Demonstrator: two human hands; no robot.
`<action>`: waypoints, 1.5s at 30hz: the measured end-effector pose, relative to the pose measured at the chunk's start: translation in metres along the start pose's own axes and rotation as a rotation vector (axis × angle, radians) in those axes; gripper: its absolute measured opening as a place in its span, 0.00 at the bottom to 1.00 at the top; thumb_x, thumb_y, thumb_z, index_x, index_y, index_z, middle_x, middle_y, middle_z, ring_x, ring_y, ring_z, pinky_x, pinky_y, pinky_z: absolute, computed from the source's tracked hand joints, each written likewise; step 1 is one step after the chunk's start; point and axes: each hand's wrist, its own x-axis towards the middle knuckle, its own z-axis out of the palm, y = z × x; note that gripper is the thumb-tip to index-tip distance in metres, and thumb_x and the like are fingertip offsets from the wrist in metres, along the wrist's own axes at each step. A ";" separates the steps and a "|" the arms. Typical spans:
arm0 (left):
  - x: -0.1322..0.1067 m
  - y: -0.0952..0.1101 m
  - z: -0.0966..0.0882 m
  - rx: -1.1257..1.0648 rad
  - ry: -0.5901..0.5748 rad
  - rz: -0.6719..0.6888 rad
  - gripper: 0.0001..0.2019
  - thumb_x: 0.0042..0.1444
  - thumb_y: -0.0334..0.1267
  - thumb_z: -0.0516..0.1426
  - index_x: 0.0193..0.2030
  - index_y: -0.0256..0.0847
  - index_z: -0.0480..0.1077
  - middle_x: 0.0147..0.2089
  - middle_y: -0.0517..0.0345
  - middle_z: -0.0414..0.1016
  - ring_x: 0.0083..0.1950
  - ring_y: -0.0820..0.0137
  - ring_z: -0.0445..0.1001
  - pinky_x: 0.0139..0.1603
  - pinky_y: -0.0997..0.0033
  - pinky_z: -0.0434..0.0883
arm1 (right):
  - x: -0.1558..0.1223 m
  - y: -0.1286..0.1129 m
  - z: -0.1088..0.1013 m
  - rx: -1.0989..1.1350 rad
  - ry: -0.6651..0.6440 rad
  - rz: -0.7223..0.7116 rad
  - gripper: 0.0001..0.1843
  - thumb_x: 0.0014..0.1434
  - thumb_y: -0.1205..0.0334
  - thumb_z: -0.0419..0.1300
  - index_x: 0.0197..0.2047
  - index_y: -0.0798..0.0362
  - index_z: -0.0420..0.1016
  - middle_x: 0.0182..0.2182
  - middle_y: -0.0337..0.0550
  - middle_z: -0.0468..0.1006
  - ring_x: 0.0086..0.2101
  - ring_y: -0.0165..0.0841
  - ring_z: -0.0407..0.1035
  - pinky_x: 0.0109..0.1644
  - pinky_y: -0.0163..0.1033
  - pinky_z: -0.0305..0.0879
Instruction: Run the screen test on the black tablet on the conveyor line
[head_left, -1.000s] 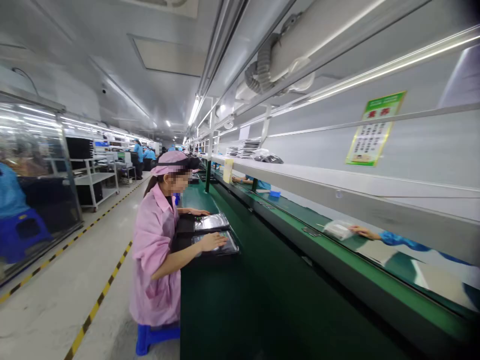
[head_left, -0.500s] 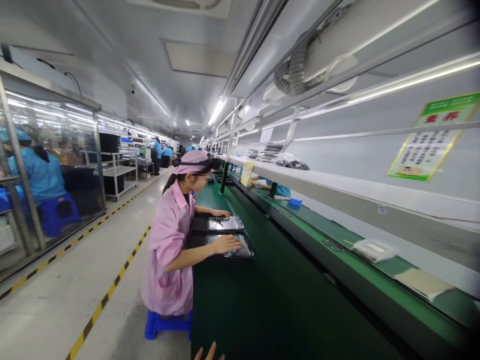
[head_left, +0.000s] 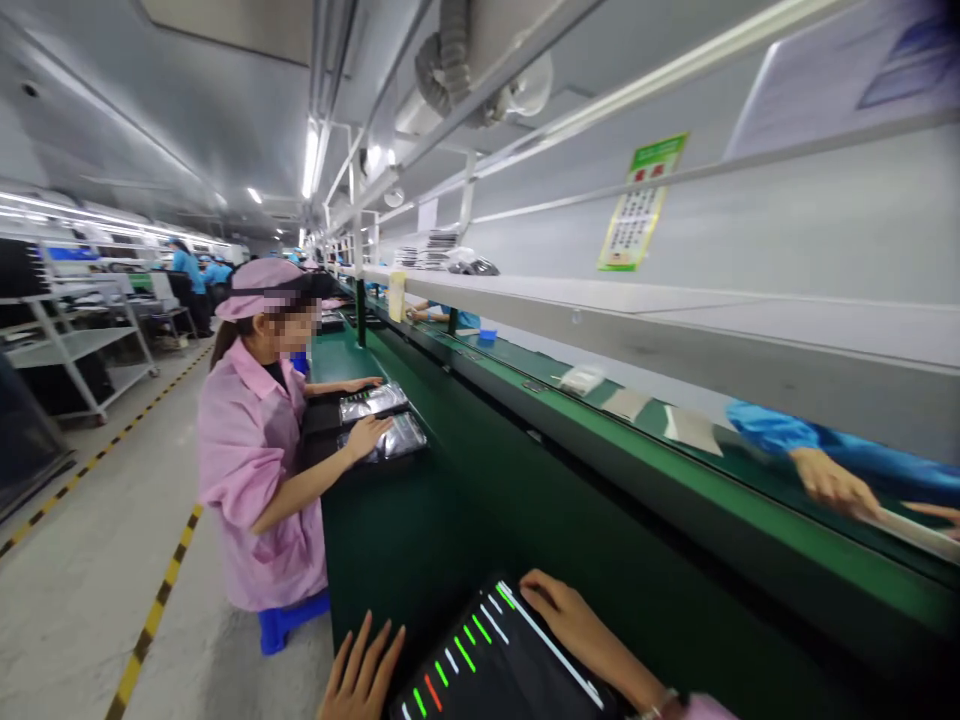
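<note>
Our left hand lies with its fingers spread and almost straight, closed on nothing; the fingertips only touch the near left edge of the flat black panel with short green, white and red stripes. Our right hand rests on the far right edge of the same panel, the fingers gently curved over the edge — we cannot tell whether they really grip it or only press on it.

Half a second ago only two or three fingertips showed at the bottom of the view, and one second ago no hand and no panel at all. Now both hands and the striped panel are in view, so we judge that our head has turned down toward the work and the panel is under our hands, flat on the dark green bench, close to its near edge.

Further away, the person in a pink coat and pink cap presses two shiny wrapped trays on the same bench. Beyond the green conveyor belt, a hand with a blue sleeve reaches in from the other side.
</note>
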 end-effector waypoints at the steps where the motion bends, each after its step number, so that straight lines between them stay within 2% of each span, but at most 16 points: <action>1: 0.000 -0.003 -0.005 0.006 -0.011 0.008 0.40 0.64 0.32 0.55 0.75 0.51 0.35 0.71 0.60 0.61 0.71 0.55 0.61 0.66 0.54 0.68 | -0.002 -0.005 0.001 -0.013 0.006 0.010 0.18 0.61 0.50 0.45 0.41 0.51 0.70 0.40 0.49 0.80 0.43 0.40 0.74 0.50 0.43 0.65; 2: 0.000 -0.004 -0.010 0.010 -0.023 0.010 0.43 0.61 0.26 0.53 0.75 0.51 0.31 0.71 0.60 0.59 0.72 0.56 0.59 0.68 0.54 0.66 | -0.004 -0.008 0.001 -0.017 0.010 0.022 0.15 0.61 0.52 0.48 0.41 0.51 0.69 0.38 0.47 0.80 0.41 0.40 0.74 0.49 0.43 0.65; 4: 0.001 -0.005 -0.019 0.009 -0.048 0.008 0.49 0.54 0.21 0.51 0.75 0.51 0.27 0.72 0.61 0.58 0.73 0.56 0.55 0.69 0.54 0.63 | -0.009 -0.012 0.003 -0.024 0.001 0.043 0.12 0.58 0.52 0.56 0.42 0.50 0.67 0.38 0.44 0.79 0.41 0.39 0.74 0.47 0.42 0.64; 6: 0.002 -0.005 -0.025 -0.001 -0.071 0.012 0.53 0.50 0.22 0.53 0.75 0.49 0.24 0.73 0.60 0.57 0.74 0.55 0.53 0.70 0.53 0.61 | -0.014 -0.015 0.003 -0.051 -0.013 0.066 0.19 0.52 0.53 0.64 0.45 0.49 0.66 0.41 0.44 0.79 0.43 0.41 0.73 0.48 0.43 0.63; 9: 0.002 -0.007 -0.027 -0.024 -0.081 0.041 0.56 0.49 0.27 0.57 0.75 0.47 0.22 0.74 0.58 0.55 0.75 0.53 0.51 0.70 0.51 0.61 | -0.021 -0.021 0.004 -0.096 -0.012 0.083 0.27 0.48 0.53 0.69 0.48 0.50 0.64 0.49 0.47 0.76 0.50 0.46 0.70 0.53 0.47 0.60; 11: 0.001 -0.012 -0.024 -0.036 -0.070 0.073 0.56 0.50 0.30 0.59 0.76 0.46 0.23 0.74 0.57 0.55 0.75 0.52 0.52 0.68 0.49 0.64 | -0.023 -0.024 0.003 -0.116 -0.010 0.078 0.28 0.49 0.52 0.70 0.48 0.50 0.63 0.52 0.48 0.74 0.53 0.47 0.68 0.56 0.48 0.59; 15: -0.002 -0.023 -0.015 -0.078 -0.082 0.123 0.55 0.50 0.36 0.61 0.77 0.47 0.28 0.74 0.55 0.54 0.74 0.49 0.54 0.66 0.46 0.67 | -0.024 -0.027 0.003 -0.137 -0.013 0.073 0.29 0.50 0.49 0.69 0.49 0.50 0.62 0.51 0.48 0.74 0.52 0.47 0.68 0.57 0.50 0.58; 18: -0.003 -0.026 -0.015 -0.124 -0.158 0.121 0.57 0.47 0.42 0.64 0.77 0.47 0.32 0.76 0.55 0.49 0.75 0.47 0.50 0.68 0.44 0.64 | -0.024 -0.027 0.003 -0.139 -0.016 0.074 0.30 0.50 0.48 0.69 0.49 0.51 0.62 0.50 0.49 0.74 0.52 0.48 0.69 0.57 0.50 0.58; 21: -0.002 -0.024 -0.023 -0.179 -0.277 0.089 0.59 0.41 0.49 0.67 0.77 0.45 0.41 0.77 0.55 0.43 0.76 0.45 0.44 0.72 0.45 0.59 | -0.023 -0.025 0.004 -0.132 -0.012 0.067 0.29 0.51 0.48 0.69 0.50 0.50 0.62 0.50 0.49 0.74 0.52 0.48 0.68 0.57 0.51 0.58; 26: 0.003 -0.017 -0.037 -0.227 -0.392 0.037 0.56 0.39 0.45 0.66 0.76 0.39 0.48 0.77 0.55 0.41 0.77 0.46 0.38 0.74 0.43 0.54 | -0.024 -0.022 0.004 -0.101 -0.005 0.051 0.31 0.50 0.48 0.70 0.51 0.51 0.64 0.52 0.51 0.74 0.54 0.50 0.67 0.58 0.54 0.58; 30: 0.011 -0.013 -0.047 -0.259 -0.433 0.002 0.54 0.39 0.43 0.65 0.75 0.38 0.51 0.77 0.54 0.42 0.77 0.47 0.38 0.75 0.41 0.52 | -0.022 -0.015 -0.002 -0.001 -0.036 0.045 0.33 0.52 0.48 0.68 0.57 0.50 0.64 0.50 0.49 0.76 0.52 0.45 0.70 0.56 0.48 0.63; 35: 0.020 -0.006 -0.064 -0.321 -0.537 -0.093 0.57 0.37 0.44 0.67 0.75 0.37 0.49 0.77 0.51 0.43 0.77 0.49 0.37 0.75 0.42 0.50 | -0.022 0.001 -0.010 0.098 0.083 0.062 0.25 0.62 0.56 0.58 0.59 0.54 0.61 0.50 0.51 0.75 0.48 0.37 0.72 0.57 0.44 0.64; 40: 0.015 -0.005 -0.060 -0.344 -0.438 -0.097 0.58 0.38 0.44 0.67 0.75 0.42 0.43 0.76 0.50 0.46 0.77 0.51 0.39 0.74 0.42 0.53 | -0.025 0.004 -0.010 0.133 0.115 0.072 0.20 0.64 0.56 0.54 0.56 0.56 0.63 0.46 0.49 0.77 0.42 0.35 0.74 0.50 0.41 0.68; 42: 0.011 -0.006 -0.056 -0.341 -0.380 -0.070 0.60 0.38 0.44 0.67 0.76 0.45 0.39 0.76 0.49 0.47 0.77 0.50 0.40 0.74 0.40 0.55 | -0.027 0.001 -0.006 0.117 0.111 0.060 0.24 0.63 0.54 0.56 0.59 0.55 0.62 0.48 0.50 0.75 0.44 0.35 0.73 0.53 0.42 0.67; 45: 0.008 -0.006 -0.052 -0.324 -0.310 -0.042 0.64 0.38 0.45 0.68 0.75 0.48 0.29 0.76 0.48 0.49 0.76 0.48 0.41 0.72 0.38 0.58 | -0.031 -0.006 0.001 0.054 0.084 0.033 0.36 0.60 0.50 0.61 0.66 0.54 0.57 0.53 0.52 0.72 0.51 0.40 0.70 0.59 0.46 0.64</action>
